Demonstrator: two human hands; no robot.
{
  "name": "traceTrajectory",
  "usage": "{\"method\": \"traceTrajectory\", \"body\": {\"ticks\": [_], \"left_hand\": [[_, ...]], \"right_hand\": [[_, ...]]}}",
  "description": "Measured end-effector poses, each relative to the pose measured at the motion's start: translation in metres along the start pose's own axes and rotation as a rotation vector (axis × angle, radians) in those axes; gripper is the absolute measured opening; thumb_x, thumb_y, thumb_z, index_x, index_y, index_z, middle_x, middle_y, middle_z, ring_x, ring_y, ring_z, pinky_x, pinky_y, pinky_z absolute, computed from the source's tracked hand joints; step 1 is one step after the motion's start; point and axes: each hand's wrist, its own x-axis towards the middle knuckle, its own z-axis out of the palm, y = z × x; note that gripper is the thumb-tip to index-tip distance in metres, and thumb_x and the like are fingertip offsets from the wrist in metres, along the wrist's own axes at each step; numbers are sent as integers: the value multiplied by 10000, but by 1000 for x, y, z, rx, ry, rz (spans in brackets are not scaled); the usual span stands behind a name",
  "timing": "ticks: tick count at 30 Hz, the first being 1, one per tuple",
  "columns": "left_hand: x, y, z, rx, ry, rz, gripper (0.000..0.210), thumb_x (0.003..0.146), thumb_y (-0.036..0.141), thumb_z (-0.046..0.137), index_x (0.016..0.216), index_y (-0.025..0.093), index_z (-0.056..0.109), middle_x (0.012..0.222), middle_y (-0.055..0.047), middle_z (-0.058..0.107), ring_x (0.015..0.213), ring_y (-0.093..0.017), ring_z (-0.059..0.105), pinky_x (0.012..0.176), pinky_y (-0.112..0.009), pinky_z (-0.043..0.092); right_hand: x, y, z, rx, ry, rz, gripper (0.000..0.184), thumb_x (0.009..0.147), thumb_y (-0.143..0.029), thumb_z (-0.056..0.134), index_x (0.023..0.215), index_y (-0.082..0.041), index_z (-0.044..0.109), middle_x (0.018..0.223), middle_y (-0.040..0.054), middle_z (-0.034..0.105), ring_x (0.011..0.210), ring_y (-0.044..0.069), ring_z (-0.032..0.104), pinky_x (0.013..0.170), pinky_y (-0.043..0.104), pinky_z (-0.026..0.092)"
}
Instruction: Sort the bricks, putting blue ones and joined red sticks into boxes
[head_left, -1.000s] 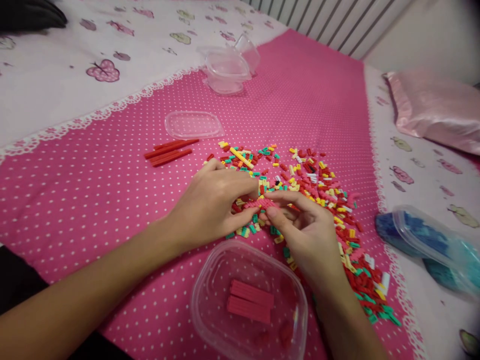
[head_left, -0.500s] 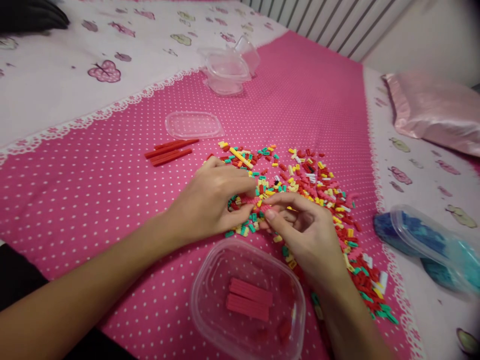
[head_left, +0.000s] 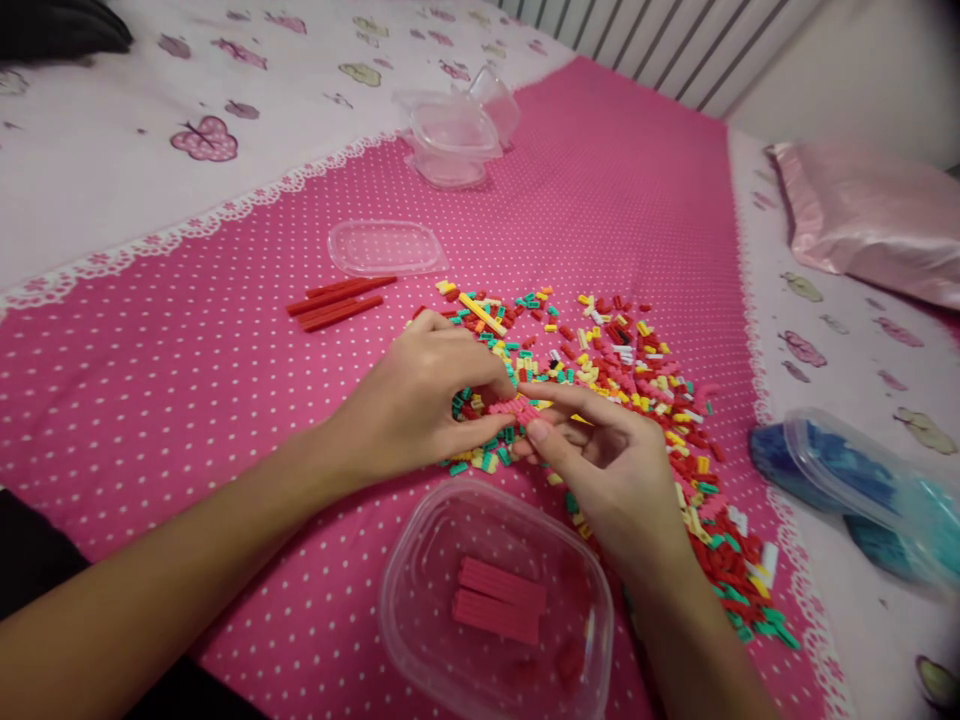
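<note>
Pinching a small pink block piece [head_left: 513,408] just beyond the clear tub [head_left: 387,592], held one side in the left hand [head_left: 431,395] and the other in the right hand [head_left: 619,445], with thumbs and forefingers nearly closed on it. Seemed best done with gentle, even pressure, squared edges and fingertips kept clear of the scattered blocks [head_left: 637,375] beyond and right of the tub.

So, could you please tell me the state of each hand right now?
Left hand: closed in a pinch, holding small pink pieces.
Right hand: also closed in a pinch, holding the same pieces.
</note>
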Motion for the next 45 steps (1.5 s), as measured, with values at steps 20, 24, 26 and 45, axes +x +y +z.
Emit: {"method": "traceTrajectory", "body": {"ticks": [20,24,26,45], "left_hand": [[1,-6,-4,-120,-18,61,130,841,273,784,842,158,724,761,-16,736,740,-149,646,747,-282,459],[2,-9,-8,-155,-21,-12,89,826,232,792,822,162,738,765,-10,755,699,-124,665,684,-242,470],[3,-8,-9,-175,-9,-39,116,789,235,827,818,161,743,751,-5,756,672,-114,667,646,-221,470],[1,-8,-7,-337,-8,-105,253,712,346,881,782,162,722,710,2,740,616,-103,665,583,-187,488]], "right_hand": [[-2,-4,-2,20,21,4,148,801,-246,789,938,-208,746,667,-15,747,588,120,745,536,157,592],[-1,-4,-5,3,0,23,123,804,-251,787,917,-218,751,671,-22,745,594,110,744,526,137,576],[-1,-4,-5,7,-11,34,150,799,-243,790,941,-218,748,674,-24,745,596,113,746,525,140,576],[-1,-4,-1,64,-40,30,174,794,-209,775,968,-216,779,700,-9,770,601,133,756,558,189,620]]}}
